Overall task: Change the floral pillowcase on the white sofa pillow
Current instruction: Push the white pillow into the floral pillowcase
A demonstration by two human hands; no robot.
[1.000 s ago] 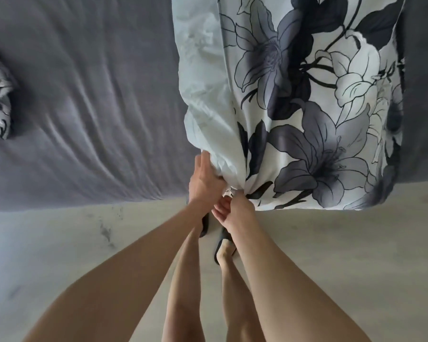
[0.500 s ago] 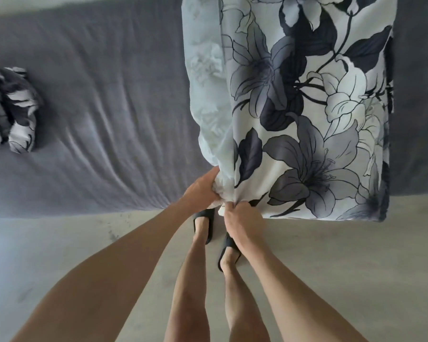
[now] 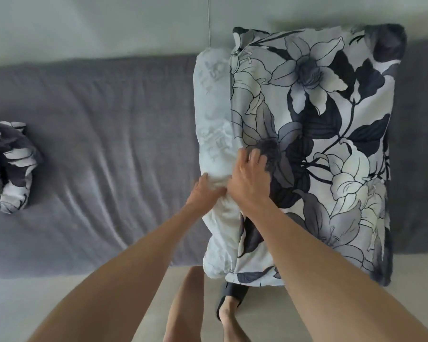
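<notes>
The white pillow (image 3: 214, 134) lies on the grey sofa (image 3: 97, 149), mostly inside the floral pillowcase (image 3: 314, 144) — only its left side shows. The left hand (image 3: 205, 191) grips the pillow's edge; the right hand (image 3: 251, 178) rests spread, fingers relaxed, on the pillowcase's open edge. A crumpled floral cloth (image 3: 9, 166) lies well apart at the left.

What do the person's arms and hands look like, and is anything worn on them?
Both forearms are bare, with no sleeves in view. The left hand and right hand show no gloves, rings, watch or bracelet. No markings can be seen.
</notes>
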